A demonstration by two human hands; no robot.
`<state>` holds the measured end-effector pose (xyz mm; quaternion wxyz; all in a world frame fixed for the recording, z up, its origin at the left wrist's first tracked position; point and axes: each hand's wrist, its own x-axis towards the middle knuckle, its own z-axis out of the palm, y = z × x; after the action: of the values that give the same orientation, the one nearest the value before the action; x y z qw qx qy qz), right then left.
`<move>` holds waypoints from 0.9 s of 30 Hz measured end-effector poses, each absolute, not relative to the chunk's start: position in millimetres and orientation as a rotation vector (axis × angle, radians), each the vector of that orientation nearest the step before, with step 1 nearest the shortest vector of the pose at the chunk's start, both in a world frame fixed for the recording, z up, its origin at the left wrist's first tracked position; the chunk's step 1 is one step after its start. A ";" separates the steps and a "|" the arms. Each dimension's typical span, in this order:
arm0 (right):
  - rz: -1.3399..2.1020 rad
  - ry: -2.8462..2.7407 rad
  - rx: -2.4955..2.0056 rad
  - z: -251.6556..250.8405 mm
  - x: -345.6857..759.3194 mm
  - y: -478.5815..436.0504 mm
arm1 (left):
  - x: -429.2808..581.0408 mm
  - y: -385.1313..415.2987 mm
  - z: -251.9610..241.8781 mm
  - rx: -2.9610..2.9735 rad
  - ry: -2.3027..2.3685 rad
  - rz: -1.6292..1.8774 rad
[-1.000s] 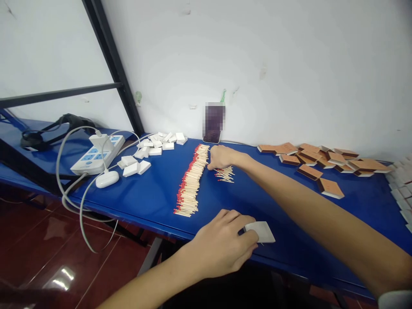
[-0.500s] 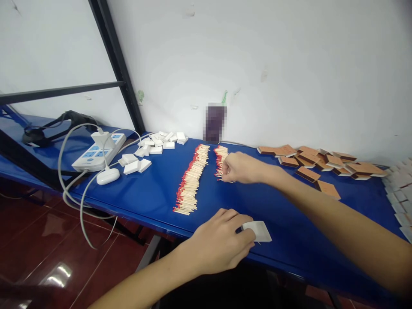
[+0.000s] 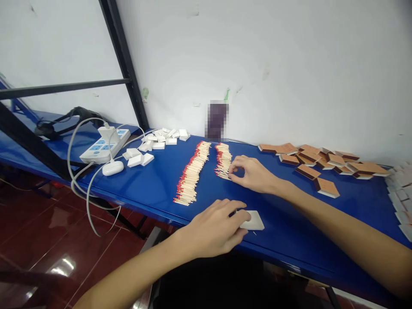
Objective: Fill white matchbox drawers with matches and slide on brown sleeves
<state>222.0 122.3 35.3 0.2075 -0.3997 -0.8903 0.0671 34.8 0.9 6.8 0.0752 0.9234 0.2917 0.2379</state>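
Note:
My left hand rests near the table's front edge, with thumb and fingers gripping the left end of a white matchbox tray. The tray lies on the blue table. A thin splinter-like bit sits just below it. My right hand is at the near end of the shorter row of red-tipped matches, thumb and forefinger pinched at the stick ends. How many matches are between those fingertips is hidden. To the left runs a longer row of matches, heads facing left.
White matchbox trays lie heaped at the back left. Orange matchbox sleeves are piled at the right. A power strip with white cables stands left, beside a black metal frame. A pixelated dark object leans on the wall.
My right hand has shifted slightly toward me, down to the near end of the shorter match row, its fingers now forming a loop. My left hand stays on the tray. The view has shifted slightly.

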 end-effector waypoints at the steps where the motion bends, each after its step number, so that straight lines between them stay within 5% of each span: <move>1: 0.209 -2.428 -1.119 31.4 223.8 121.4 | 33.3 0.4 7.9 2.760 0.873 0.706; 27: 0.233 -2.366 -0.938 4.9 228.6 124.0 | 10.6 3.6 9.2 2.739 0.987 0.720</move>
<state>228.6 124.0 4.9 0.2889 -0.3513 -0.8863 0.0871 10.6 3.6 9.2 0.0712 0.9109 0.3284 0.2395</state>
